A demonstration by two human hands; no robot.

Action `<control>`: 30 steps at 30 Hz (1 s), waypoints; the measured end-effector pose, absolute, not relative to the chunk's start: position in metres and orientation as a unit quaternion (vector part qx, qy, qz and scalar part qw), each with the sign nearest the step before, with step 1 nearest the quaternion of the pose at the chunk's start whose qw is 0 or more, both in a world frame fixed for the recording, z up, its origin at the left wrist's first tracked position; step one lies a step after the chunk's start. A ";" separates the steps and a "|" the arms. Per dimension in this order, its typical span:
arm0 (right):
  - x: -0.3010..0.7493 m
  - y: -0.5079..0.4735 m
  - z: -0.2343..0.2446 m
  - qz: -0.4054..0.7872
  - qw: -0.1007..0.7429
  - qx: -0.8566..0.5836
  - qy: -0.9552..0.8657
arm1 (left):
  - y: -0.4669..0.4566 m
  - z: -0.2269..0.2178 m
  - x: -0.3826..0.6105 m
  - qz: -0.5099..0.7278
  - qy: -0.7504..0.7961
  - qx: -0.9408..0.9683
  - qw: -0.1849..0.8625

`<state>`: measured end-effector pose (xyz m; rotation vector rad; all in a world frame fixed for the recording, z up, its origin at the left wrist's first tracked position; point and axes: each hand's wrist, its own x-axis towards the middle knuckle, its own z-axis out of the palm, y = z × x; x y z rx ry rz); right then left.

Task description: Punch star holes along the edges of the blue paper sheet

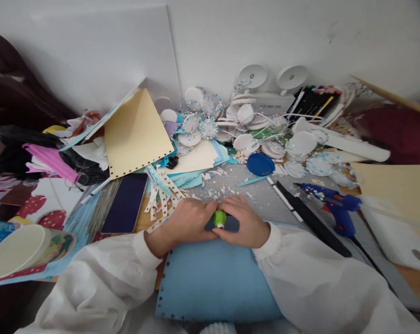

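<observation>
A sheet of blue paper [217, 283] lies at the table's front edge, with small shaped holes along its left side. At its far edge is a small green craft punch [219, 217] with a white tip, between my two hands. My left hand [191, 219] is closed round the punch from the left, its thumb beside the green part. From the other side my right hand [245, 221] also grips it, fingers curled over the far side. The hands hide most of the punch and the paper edge there. Punched cream strips [163, 195] lie just left of my left hand.
A dark phone [124, 204] and paper cup [22, 250] are at left. Punched cream paper [136, 134] leans behind. White discs with blue beads [199, 120] crowd the back. A blue lid [260, 164], black-handled tool [310, 218] and blue glue gun [335, 204] are right.
</observation>
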<state>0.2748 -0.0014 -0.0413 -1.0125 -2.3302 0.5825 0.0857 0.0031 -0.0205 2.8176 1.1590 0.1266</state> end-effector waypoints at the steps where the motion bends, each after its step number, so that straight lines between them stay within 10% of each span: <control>1: 0.275 -0.001 -0.042 0.216 0.265 -0.376 -0.861 | 0.003 -0.021 0.085 0.040 0.380 0.923 0.044; 30: 0.278 0.001 -0.042 0.049 0.342 -0.219 -0.913 | 0.010 -0.034 0.085 0.057 0.352 0.934 -0.026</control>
